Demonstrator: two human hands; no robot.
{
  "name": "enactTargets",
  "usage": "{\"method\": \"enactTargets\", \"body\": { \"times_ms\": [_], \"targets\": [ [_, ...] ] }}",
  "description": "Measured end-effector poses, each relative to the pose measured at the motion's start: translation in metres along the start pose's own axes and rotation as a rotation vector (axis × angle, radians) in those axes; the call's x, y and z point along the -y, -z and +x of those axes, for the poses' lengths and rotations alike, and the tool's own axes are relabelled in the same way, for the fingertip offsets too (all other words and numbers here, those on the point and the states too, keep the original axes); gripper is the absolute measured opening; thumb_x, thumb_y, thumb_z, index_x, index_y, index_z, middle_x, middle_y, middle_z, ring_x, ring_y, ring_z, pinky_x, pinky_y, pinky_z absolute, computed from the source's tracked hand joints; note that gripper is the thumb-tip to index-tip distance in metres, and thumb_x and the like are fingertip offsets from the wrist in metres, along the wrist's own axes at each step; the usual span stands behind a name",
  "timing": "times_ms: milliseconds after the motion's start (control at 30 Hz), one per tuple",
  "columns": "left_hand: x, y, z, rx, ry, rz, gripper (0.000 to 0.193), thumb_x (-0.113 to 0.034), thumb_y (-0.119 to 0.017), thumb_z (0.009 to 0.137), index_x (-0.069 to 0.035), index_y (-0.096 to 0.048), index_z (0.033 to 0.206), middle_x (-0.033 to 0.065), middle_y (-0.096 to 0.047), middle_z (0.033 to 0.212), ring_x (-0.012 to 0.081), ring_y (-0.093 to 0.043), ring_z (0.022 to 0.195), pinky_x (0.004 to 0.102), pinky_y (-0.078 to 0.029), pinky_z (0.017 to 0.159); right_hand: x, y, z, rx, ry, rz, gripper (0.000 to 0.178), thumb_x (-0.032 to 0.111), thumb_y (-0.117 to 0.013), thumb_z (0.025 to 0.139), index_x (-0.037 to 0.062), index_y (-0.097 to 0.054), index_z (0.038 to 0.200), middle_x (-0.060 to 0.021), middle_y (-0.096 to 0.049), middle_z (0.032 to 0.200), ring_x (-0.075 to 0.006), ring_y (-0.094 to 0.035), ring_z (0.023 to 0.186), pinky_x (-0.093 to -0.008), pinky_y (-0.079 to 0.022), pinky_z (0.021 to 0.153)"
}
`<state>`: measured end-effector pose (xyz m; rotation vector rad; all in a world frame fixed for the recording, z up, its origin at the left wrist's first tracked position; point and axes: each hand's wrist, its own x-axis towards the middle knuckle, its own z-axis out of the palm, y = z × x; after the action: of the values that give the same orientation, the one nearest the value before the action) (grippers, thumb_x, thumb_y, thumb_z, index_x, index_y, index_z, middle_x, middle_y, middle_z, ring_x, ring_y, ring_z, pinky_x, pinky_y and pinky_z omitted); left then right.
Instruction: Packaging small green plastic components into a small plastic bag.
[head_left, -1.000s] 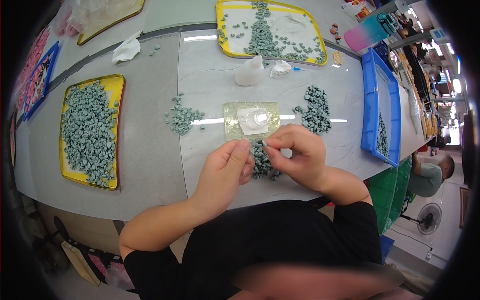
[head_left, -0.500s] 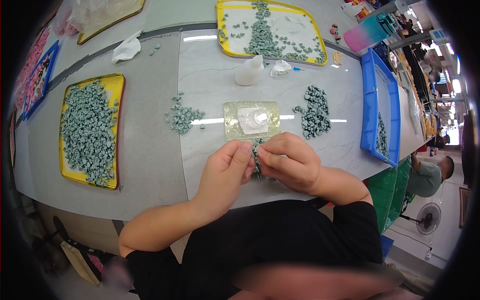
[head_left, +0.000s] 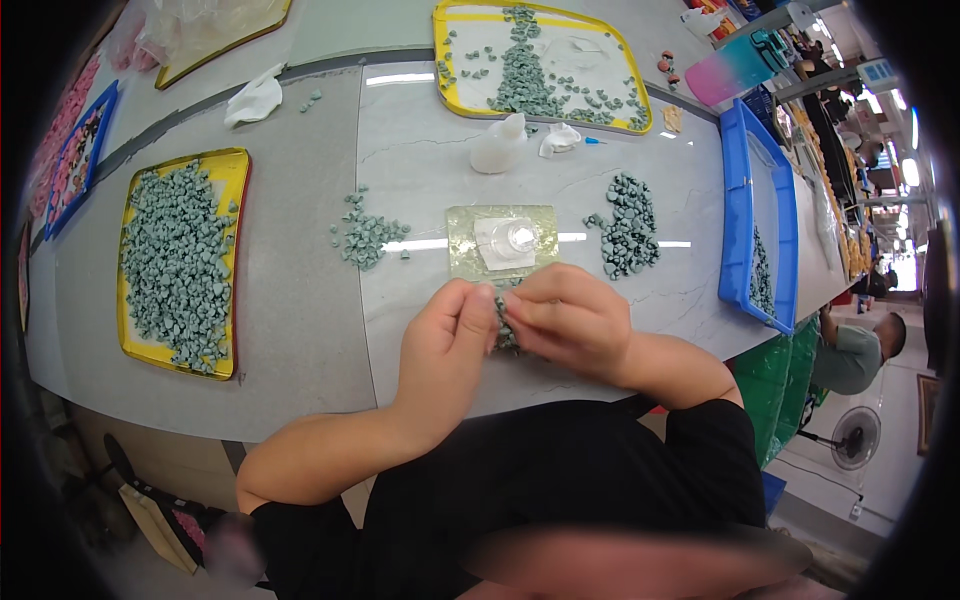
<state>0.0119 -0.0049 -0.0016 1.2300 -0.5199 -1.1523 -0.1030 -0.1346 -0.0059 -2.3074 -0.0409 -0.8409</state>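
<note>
- Head view: small grey-green pieces (head_left: pixel 507 338) lay heaped on the counter (head_left: pixel 300 320) directly below the fingers, mostly covered by them.
- Left hand (head_left: pixel 445 335): fingers curled, thumb pressed against the index side. Right hand (head_left: pixel 575 315): thumb and fingers drawn together, tips just beside the left's. Both looked pinched; could not tell whether either gripped a piece.
- Step in hand, as judged: working a single piece between the two sets of fingertips, over the heap. Next move seemed to call for a light, steady pinch and careful lining-up; anything so small could slip back among its likes.
- Just beyond the hands: shiny yellow-green mat (head_left: pixel 462 262), white sheet (head_left: pixel 490 252) on it, clear round vessel (head_left: pixel 521 237) on the sheet. Glare hid the vessel's contents.
- Flanking the mat: left pile (head_left: pixel 370 238), pale and loose; right pile (head_left: pixel 630 225), darker and glossier.
- Farther off: white rounded container (head_left: pixel 497 150), crumpled tissue (head_left: pixel 560 138), tiny blue item (head_left: pixel 594 141) of uncertain kind.
- Outer ring: left yellow tray (head_left: pixel 235 178), crowded with pieces; far yellow tray (head_left: pixel 441 90), thinly strewn around a dense band; blue tray (head_left: pixel 738 220), a few pieces toward its near end.
- Hard to read: fingertip contact, the heap's extent, and objects bent and darkened toward the rim.
</note>
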Motion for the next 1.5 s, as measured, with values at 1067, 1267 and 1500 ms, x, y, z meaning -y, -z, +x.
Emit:
{"method": "enactTargets", "body": {
  "times_ms": [1067, 1267, 1500],
  "targets": [
    [0.003, -0.023, -0.005, 0.194, 0.248, -0.285, 0.025, -0.02, -0.049, 0.096, 0.002, -0.06, 0.101, -0.0009, -0.052, 0.072, 0.0031, -0.037, 0.055, 0.018, -0.03, 0.048, 0.011, 0.047, -0.012, 0.046, -0.201, 0.023, 0.025, 0.0, -0.075, 0.068, 0.0047, -0.069, 0.091, -0.0077, -0.065, 0.087, -0.0186, -0.062, 0.073, -0.027, -0.049, 0.058],
    [-0.004, -0.018, -0.001, 0.149, 0.201, -0.082, 0.023, -0.016, -0.047, 0.097, 0.002, -0.058, 0.105, 0.0015, -0.051, 0.076, 0.0049, -0.037, 0.059, 0.0184, -0.031, 0.051, 0.008, 0.041, -0.01, 0.079, -0.018, -0.122, 0.029, -0.002, -0.075, 0.065, 0.0015, -0.066, 0.093, -0.0099, -0.063, 0.084, -0.0223, -0.061, 0.069, -0.0291, -0.048, 0.057],
    [-0.001, -0.013, -0.002, 0.148, 0.083, 0.038, 0.025, -0.013, -0.044, 0.097, 0.002, -0.055, 0.114, 0.0018, -0.052, 0.081, 0.005, -0.04, 0.061, 0.0185, -0.036, 0.054, -0.006, 0.044, -0.004, 0.085, 0.056, -0.239, 0.03, -0.004, -0.072, 0.064, -0.0023, -0.064, 0.093, -0.0112, -0.063, 0.084, -0.0238, -0.06, 0.069, -0.031, -0.048, 0.058]
  ]
}}
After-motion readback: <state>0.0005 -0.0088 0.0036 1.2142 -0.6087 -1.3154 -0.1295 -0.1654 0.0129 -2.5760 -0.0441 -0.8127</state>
